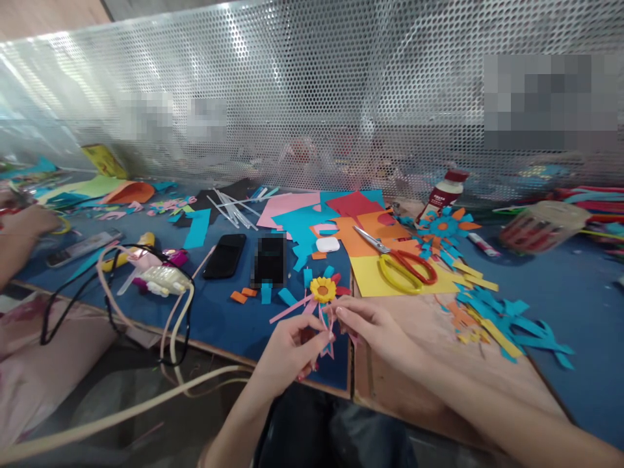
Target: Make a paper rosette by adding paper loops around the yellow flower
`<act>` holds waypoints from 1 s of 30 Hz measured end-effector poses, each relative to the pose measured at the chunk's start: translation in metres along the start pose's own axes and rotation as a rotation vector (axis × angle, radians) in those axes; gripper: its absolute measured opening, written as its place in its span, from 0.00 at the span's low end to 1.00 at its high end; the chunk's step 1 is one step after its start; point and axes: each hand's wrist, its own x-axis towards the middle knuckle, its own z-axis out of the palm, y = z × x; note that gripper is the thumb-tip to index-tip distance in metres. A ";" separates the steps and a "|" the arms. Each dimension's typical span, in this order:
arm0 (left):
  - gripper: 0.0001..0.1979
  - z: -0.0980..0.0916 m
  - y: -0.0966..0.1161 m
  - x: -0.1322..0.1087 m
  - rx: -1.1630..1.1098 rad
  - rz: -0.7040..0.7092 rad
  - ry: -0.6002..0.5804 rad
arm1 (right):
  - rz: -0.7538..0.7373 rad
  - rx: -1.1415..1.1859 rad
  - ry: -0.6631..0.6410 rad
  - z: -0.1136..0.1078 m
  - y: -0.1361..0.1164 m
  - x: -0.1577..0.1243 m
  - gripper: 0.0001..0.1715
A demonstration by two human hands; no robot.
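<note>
Just above the table's front edge, my left hand (296,348) is closed, its fingertips pinching a thin pink strip (327,318) that looks like ribbon or paper. Facing it, my right hand (373,323) pinches the same pink material from the other side. Right beyond the fingertips is a small yellow flower (323,290) with an orange centre, with blue, pink and red pieces around it. Whether the strip is joined to the flower is hidden by my fingers. Small blue paper pieces (287,297) and orange paper pieces (238,297) lie to the left.
Scissors (402,265) lie on yellow paper (368,278). Phones (225,256), a white earbud case (327,244), a bottle (442,195), a lidded tub (541,227) and glue guns (163,278) with trailing cords surround the work. Another person's hand (32,224) is far left. A perforated metal panel (312,84) stands behind.
</note>
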 end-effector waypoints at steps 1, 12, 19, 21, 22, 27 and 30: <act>0.14 0.000 0.000 0.000 0.001 -0.002 0.006 | 0.004 0.002 -0.017 0.000 0.000 0.000 0.15; 0.14 0.005 0.001 -0.001 0.153 0.082 0.114 | -0.018 0.034 -0.039 0.001 0.003 0.001 0.09; 0.12 0.012 0.000 -0.003 0.280 0.263 0.247 | 0.019 0.031 -0.031 0.001 -0.003 0.000 0.10; 0.12 0.012 -0.002 -0.003 0.275 0.292 0.248 | 0.016 0.027 -0.029 0.002 -0.006 -0.001 0.10; 0.11 0.012 -0.002 -0.002 0.270 0.299 0.245 | 0.014 0.025 -0.028 0.002 -0.007 -0.001 0.10; 0.10 0.012 -0.005 -0.001 0.260 0.331 0.249 | 0.013 -0.010 0.004 0.005 -0.009 -0.001 0.10; 0.09 0.012 -0.004 -0.001 0.244 0.331 0.251 | 0.037 0.009 0.007 0.005 -0.007 -0.001 0.11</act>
